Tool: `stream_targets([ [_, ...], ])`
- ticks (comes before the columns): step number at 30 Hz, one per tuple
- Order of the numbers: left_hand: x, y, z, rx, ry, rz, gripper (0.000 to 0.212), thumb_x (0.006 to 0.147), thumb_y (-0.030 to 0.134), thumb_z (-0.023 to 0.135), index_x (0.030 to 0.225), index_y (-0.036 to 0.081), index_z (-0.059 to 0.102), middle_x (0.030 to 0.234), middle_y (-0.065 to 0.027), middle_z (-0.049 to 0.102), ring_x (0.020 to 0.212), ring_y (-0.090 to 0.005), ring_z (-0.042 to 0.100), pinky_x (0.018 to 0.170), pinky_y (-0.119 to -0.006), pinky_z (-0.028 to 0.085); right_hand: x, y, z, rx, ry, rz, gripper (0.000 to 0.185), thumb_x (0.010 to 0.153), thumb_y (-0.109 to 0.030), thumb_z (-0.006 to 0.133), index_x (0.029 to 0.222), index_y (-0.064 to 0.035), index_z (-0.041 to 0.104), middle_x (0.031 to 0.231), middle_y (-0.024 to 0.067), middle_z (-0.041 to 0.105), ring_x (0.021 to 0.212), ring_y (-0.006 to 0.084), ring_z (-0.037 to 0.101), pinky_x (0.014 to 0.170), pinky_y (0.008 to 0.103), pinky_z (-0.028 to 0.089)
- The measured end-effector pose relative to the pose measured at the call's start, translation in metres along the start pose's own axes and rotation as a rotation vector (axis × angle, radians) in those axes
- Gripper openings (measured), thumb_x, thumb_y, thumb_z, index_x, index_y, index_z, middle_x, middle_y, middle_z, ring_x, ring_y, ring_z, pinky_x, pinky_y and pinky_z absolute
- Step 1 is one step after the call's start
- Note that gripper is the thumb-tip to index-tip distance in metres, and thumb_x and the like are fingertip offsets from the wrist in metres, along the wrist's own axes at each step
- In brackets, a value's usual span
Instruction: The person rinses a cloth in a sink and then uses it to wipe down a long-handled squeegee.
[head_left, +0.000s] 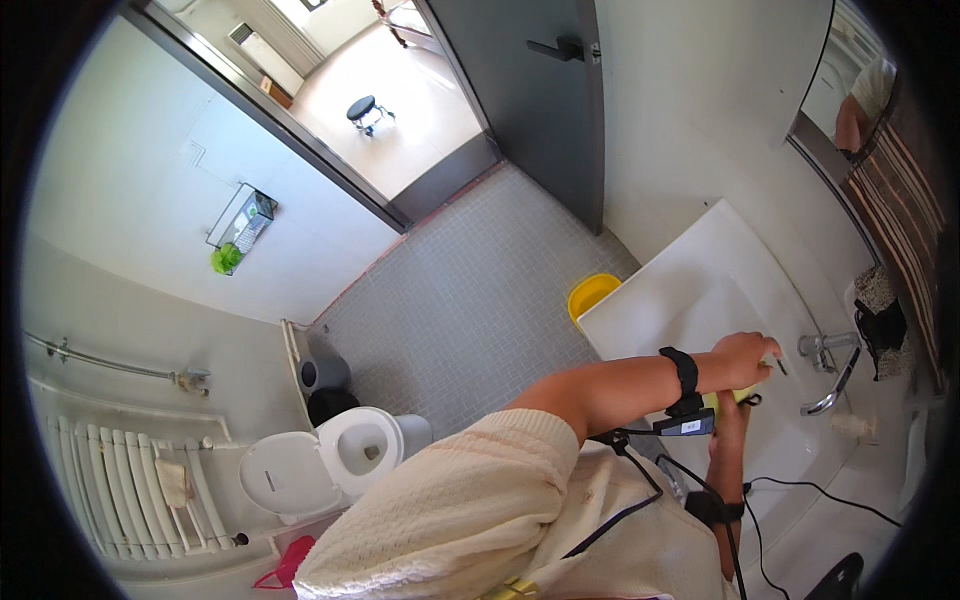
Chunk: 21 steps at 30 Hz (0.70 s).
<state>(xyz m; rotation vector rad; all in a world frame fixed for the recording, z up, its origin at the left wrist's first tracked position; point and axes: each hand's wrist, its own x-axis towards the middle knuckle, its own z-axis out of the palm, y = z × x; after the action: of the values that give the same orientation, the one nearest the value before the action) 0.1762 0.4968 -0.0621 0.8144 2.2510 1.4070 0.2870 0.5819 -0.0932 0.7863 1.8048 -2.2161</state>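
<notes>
My left hand (742, 358) reaches across the white bathtub (660, 307), its fingers curled by a small dark thin piece (781, 367). Whether the fingers grip that piece is too small to tell. Just below it, my right hand (725, 414) is closed around a yellow-green object (742, 394), mostly hidden by the hands. A short black loop (752, 400) shows beside this object. The chrome faucet (825, 346), with its bent spout (821, 406), is to the right of both hands.
Black cables (821, 491) run past my right forearm. A yellow plastic tub (592, 295) stands on the tiled floor (465, 292) against the bath. The toilet (360, 450), lid raised, is at the left. A grey door (536, 90) stands open at the back.
</notes>
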Motion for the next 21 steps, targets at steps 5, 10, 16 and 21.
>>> stream_targets([
  [5,-0.026,0.032,-0.056,-1.041,-0.201,-0.11,0.063,0.085,0.033,0.064,0.137,0.015,0.035,0.112,-0.006,0.05,0.106,-0.0163,0.048,0.09,-0.03,0.041,-0.037,-0.052,0.0,0.894,-0.429,0.295,0.059,0.082,-0.057,0.052,0.115,-0.01,0.042,0.078,0.0066,0.049,0.038,0.0122,0.038,0.032,0.0206,0.027],
  [10,-0.029,0.029,-0.048,-1.474,-0.504,-0.066,0.065,0.086,0.044,0.06,0.138,0.016,0.033,0.115,-0.0084,0.052,0.088,-0.0112,0.054,0.072,-0.021,0.047,-0.029,-0.059,0.011,1.017,-1.007,0.23,0.067,0.083,-0.061,0.05,0.12,-0.0063,0.039,0.082,0.0082,0.049,0.041,0.0134,0.041,0.035,0.023,0.036],
  [16,-0.024,0.048,-0.058,-1.237,-0.332,-0.109,0.032,0.079,0.032,0.065,0.103,0.015,0.054,0.091,0.0,0.062,0.072,-0.0098,0.057,0.053,-0.017,0.041,-0.026,-0.06,0.008,0.958,-1.017,0.234,0.085,0.072,-0.066,0.063,0.124,-0.0071,0.033,0.086,0.0047,0.046,0.048,0.0146,0.045,0.039,0.021,0.036],
  [21,-0.027,0.067,-0.057,-1.131,-0.442,-0.218,0.045,0.067,0.028,0.074,0.105,0.016,0.054,0.09,0.0017,0.058,0.085,-0.011,0.055,0.059,-0.025,0.042,-0.032,-0.06,-0.011,0.602,-0.916,0.056,0.09,0.064,-0.062,0.073,0.123,-0.0076,0.032,0.09,0.0054,0.048,0.049,0.0136,0.048,0.038,0.0203,0.036],
])
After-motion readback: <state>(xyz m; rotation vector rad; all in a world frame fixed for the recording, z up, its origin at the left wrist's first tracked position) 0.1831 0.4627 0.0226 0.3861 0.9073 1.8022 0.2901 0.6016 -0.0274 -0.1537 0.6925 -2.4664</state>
